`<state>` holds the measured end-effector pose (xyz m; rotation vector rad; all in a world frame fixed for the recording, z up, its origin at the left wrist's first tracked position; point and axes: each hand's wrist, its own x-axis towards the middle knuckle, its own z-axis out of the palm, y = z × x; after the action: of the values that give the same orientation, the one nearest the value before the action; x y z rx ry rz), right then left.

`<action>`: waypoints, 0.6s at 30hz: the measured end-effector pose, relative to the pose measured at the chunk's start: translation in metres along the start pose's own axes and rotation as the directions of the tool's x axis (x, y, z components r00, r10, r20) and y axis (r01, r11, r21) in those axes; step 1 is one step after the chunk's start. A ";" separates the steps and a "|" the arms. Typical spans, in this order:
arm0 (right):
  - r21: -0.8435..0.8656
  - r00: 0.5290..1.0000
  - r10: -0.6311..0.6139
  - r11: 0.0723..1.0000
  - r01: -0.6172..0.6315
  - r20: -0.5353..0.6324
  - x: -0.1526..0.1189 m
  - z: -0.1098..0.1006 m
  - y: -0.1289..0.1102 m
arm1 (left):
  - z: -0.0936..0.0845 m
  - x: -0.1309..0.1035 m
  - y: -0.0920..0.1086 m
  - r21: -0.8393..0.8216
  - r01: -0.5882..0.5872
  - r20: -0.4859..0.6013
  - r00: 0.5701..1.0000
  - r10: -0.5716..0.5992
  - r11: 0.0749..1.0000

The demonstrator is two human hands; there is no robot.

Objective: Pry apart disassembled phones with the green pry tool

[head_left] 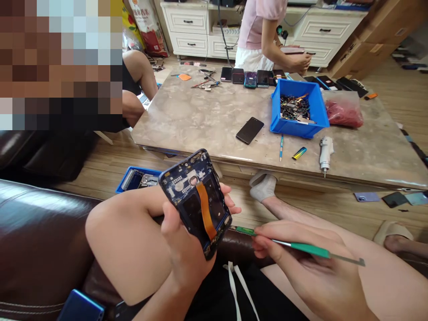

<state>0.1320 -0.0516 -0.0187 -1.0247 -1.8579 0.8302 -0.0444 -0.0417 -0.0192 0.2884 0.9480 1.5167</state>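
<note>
Left hand [182, 249] fingers clasping opened phone [197, 200], no readable branding, right hand [301, 267] pinching green tweezers [301, 247]

Left hand [182, 249] grips opened phone [197, 200] — right hand [301, 263] holds green tool [301, 247]

Blue bin's [294, 127] small parts too tiny to tell — blue phone [80, 307] cut off below.

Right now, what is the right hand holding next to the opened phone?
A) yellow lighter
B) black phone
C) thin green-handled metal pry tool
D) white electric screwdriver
C: the right hand pinches a thin green-handled metal pry tool, its tip at the lower edge of the opened blue phone frame with the orange ribbon cable that the left hand holds.
</note>
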 end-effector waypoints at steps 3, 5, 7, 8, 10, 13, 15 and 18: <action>-0.015 1.000 -0.019 1.000 0.018 -0.006 -0.002 0.002 0.001 | 0.003 0.005 0.003 -0.056 0.057 -0.071 0.996 -0.061 0.997; -0.045 0.995 -0.082 0.996 0.080 -0.059 -0.006 0.006 0.002 | 0.005 0.010 0.006 -0.081 0.054 -0.133 0.989 -0.064 0.995; -0.073 0.983 -0.147 0.988 0.139 -0.110 -0.010 0.011 0.004 | 0.005 0.014 0.008 -0.087 0.027 -0.176 0.984 -0.042 0.996; -0.078 0.976 -0.173 0.983 0.164 -0.129 -0.012 0.014 0.005 | 0.005 0.016 0.009 -0.091 0.012 -0.185 0.982 -0.029 0.996; -0.075 0.974 -0.176 0.983 0.167 -0.139 -0.015 0.018 0.006 | 0.005 0.018 0.010 -0.110 0.000 -0.182 0.983 -0.020 0.994; -0.056 0.975 -0.157 0.987 0.150 -0.160 -0.018 0.021 0.009 | 0.006 0.019 0.010 -0.139 0.004 -0.174 0.984 -0.028 0.990; -0.032 0.975 -0.141 0.990 0.137 -0.171 -0.022 0.022 0.012 | 0.006 0.018 0.010 -0.155 0.004 -0.178 0.983 -0.032 0.988; -0.002 0.974 -0.109 0.994 0.111 -0.197 -0.032 0.024 0.018 | 0.004 0.017 0.012 -0.178 0.006 -0.178 0.983 -0.038 0.984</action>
<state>0.1263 -0.0748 -0.0556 -0.9531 -1.7236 0.6470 -0.0536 -0.0236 -0.0146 0.0122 0.9470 1.6150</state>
